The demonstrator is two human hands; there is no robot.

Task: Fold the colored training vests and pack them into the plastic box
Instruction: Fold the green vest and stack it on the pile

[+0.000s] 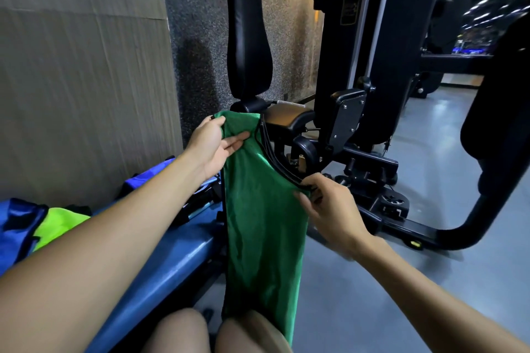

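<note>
Green vest (258, 223), one, hanging; left hand (210, 143) pinches top, right hand (329, 203) pinches black-trimmed edge.

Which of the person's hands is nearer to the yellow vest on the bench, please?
Left. The left hand grips the green vest's top, above the bench where the yellow vest lies; the right hand pinches its black trim farther right, over the floor.
</note>
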